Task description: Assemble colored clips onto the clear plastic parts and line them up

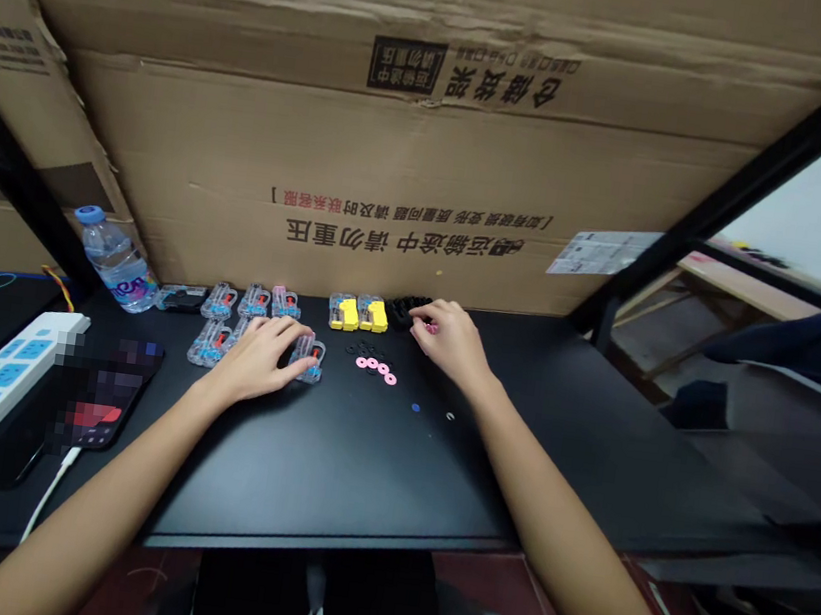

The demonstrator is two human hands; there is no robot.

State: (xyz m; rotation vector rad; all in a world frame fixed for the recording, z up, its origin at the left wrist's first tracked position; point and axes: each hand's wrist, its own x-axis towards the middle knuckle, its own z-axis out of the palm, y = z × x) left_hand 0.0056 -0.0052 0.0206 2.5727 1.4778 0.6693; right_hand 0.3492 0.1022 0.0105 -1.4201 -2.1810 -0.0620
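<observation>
- Between the forearms, a wide stretch of the black worktop (pixel 349 481) is running back from its near edge, giving room for moving; more is extending toward the right edge.
- Toward the left edge, one white power strip (pixel 1 387) and one lit phone (pixel 112 399) are lying.
- Inward from the near edge, one blue disc (pixel 415 407) and one pale ring (pixel 450 416) are lying apart.
- Just beyond, four pink rings (pixel 382 368) are lying in a line beside several black rings (pixel 364 349), too small to count.
- The left hand (pixel 260 356) is curving half closed, its thumb touching one clear plastic case (pixel 309 360) just right of it; I cannot tell whether it is gripping.
- At least five more clear cases (pixel 209 343) are lying beyond and left of that hand, one partly hidden.
- The right hand (pixel 448 338) is bunching its fingers over a pink bit (pixel 432 329); its hold cannot be told. A black pile (pixel 404 313) is lying just left.
- Near the far edge, two yellow-fronted cases (pixel 359 313) are lying between the hands.
</observation>
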